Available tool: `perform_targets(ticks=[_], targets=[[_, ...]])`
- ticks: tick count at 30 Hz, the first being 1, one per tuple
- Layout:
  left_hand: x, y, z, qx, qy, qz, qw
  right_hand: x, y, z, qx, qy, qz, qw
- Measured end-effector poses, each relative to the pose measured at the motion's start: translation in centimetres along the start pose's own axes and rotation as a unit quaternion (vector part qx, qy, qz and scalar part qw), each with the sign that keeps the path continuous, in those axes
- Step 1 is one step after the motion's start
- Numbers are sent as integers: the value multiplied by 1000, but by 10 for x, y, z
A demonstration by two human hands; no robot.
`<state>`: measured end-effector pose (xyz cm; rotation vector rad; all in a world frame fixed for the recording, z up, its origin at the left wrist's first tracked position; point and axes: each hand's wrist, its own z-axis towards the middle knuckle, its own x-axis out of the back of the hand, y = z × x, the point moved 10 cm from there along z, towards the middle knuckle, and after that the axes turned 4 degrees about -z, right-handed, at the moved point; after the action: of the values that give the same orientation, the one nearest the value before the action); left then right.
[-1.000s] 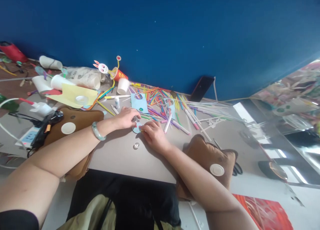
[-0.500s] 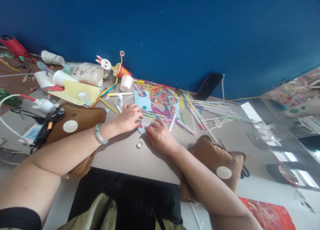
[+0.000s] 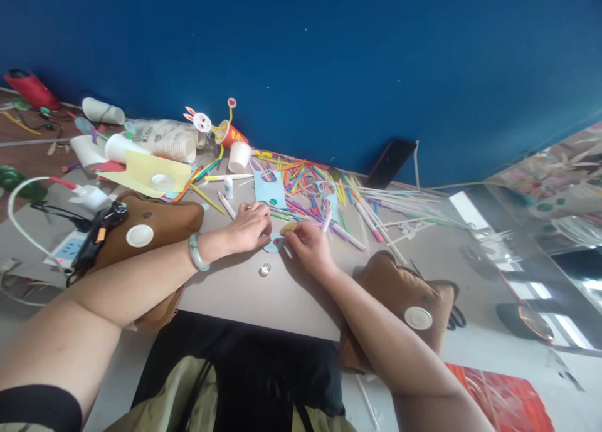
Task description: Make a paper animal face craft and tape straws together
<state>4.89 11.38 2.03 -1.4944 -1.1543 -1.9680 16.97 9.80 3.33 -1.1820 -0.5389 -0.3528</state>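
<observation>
A person's right hand (image 3: 308, 247) is pinching a small yellowish piece (image 3: 288, 228) between thumb and fingers, just beside a red-marked light-blue paper cutout (image 3: 271, 245), which is lying on the grey table (image 3: 226, 294) between both hands. The left hand (image 3: 249, 227) is resting, fingers bent, at the cutout's edge; whether it is gripping, one cannot tell. Marker pens (image 3: 367, 221) are lying beyond.

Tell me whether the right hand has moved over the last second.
Yes: against the light-blue paper sheet, the right hand has shifted slightly rightward and toward the blue wall.
</observation>
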Motion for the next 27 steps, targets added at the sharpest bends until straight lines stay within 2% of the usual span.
perform_targets(ticks=[5, 9, 12, 22, 27], targets=[[-1, -3, 0, -4, 29, 1, 1000, 7, 11, -1, -73, 26, 58, 995], [-3, -5, 1, 8, 23, -17, 1000, 4, 18, -4, -135, 11, 144, 980], [-6, -5, 1, 14, 13, -32, 999, 1, 21, -5, -164, -3, 162, 973], [-6, -6, 1, 19, 14, -42, 999, -13, 18, -11, -196, -85, 182, 960], [-6, -6, 0, 17, 14, -49, 999, -19, 23, -13, -207, -89, 198, 954]])
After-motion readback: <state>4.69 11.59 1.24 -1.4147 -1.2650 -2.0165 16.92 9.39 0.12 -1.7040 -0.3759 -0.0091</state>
